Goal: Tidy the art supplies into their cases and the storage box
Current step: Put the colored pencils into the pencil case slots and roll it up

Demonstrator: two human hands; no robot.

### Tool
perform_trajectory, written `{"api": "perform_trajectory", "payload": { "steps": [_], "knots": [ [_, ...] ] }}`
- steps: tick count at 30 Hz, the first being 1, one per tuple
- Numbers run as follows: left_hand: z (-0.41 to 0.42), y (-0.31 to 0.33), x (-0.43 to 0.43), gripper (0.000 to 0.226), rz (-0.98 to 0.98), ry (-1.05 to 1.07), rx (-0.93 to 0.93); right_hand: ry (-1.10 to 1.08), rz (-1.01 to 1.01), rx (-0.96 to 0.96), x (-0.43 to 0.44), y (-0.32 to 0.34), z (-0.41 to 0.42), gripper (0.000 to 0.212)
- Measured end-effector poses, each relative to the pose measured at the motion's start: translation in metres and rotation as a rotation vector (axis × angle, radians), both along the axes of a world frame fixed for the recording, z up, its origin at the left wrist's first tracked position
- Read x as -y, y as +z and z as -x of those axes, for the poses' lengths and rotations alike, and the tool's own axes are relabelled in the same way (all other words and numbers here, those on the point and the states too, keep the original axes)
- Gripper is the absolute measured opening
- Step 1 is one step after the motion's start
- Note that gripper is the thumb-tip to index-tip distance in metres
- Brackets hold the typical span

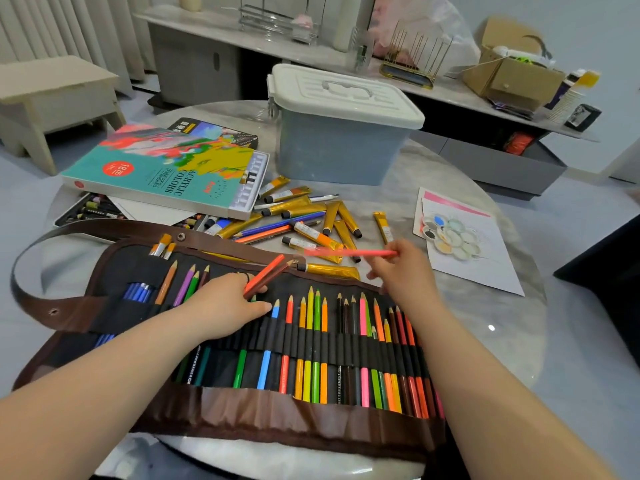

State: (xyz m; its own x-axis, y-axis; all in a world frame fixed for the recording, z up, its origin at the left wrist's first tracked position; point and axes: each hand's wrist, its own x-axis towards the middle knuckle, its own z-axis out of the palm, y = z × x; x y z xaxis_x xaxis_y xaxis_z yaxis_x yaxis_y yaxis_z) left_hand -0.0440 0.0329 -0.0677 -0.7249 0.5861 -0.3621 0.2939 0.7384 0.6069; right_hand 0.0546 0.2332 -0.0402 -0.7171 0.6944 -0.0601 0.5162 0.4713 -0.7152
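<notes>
1. Slippage is the first risk: the right hand pinches a pink pencil by one end only. The long shaft sticks out leftward and is blurred, so a loose pinch could drop it among the paint tubes on the counter.
2. The left hand grips two pencils, one orange and one brown, side by side, while lying palm down on the pencil roll. They could slide free and roll off the fabric.
3. Both forearms reach over the seated pencils; a careless drag could tug some out of their elastic loops.
4. The free loops lie by the left hand, partly covered by it, so threading a tip in may snag or miss.
5. The storage box stands at the back of the counter with its lid on, well apart from both hands. The acrylic set box lies to its left.
6. Pose: the right hand is raised just beyond the roll's upper edge. The left fingers are curled, with the thumb pointing right.
</notes>
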Motion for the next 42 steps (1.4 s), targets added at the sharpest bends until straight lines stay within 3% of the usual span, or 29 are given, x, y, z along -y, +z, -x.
{"api": "perform_trajectory", "payload": {
  "steps": [3, 5, 11, 22, 29, 32, 37, 42],
  "knots": [
    [0.001, 0.001, -0.001, 0.024, -0.002, -0.004, 0.001, -0.067, 0.097, 0.017, 0.001, 0.008, 0.0, 0.039],
    [-0.001, 0.002, -0.002, 0.019, 0.0, -0.008, -0.005, 0.025, 0.177, 0.095, 0.007, 0.016, 0.001, 0.048],
    [-0.009, 0.004, -0.002, 0.028, 0.049, -0.082, -0.065, 0.327, 0.244, 0.288, 0.022, 0.009, -0.007, 0.025],
    [-0.014, 0.003, -0.008, 0.047, 0.071, -0.112, -0.106, 0.292, 0.262, 0.534, 0.031, -0.008, 0.01, 0.036],
    [-0.012, 0.003, -0.008, 0.053, 0.082, -0.125, -0.113, 0.347, 0.161, 0.716, 0.035, -0.003, 0.011, 0.037],
    [-0.011, 0.002, -0.007, 0.053, 0.08, -0.129, -0.109, 0.273, 0.14, 0.701, 0.027, 0.004, 0.014, 0.043],
    [-0.011, 0.003, -0.008, 0.06, 0.079, -0.134, -0.095, 0.1, -0.105, 0.524, 0.008, -0.006, 0.044, 0.041],
    [-0.01, 0.004, -0.008, 0.061, 0.086, -0.129, -0.075, 0.12, -0.104, 0.58, 0.009, -0.009, 0.069, 0.031]
  ]
}}
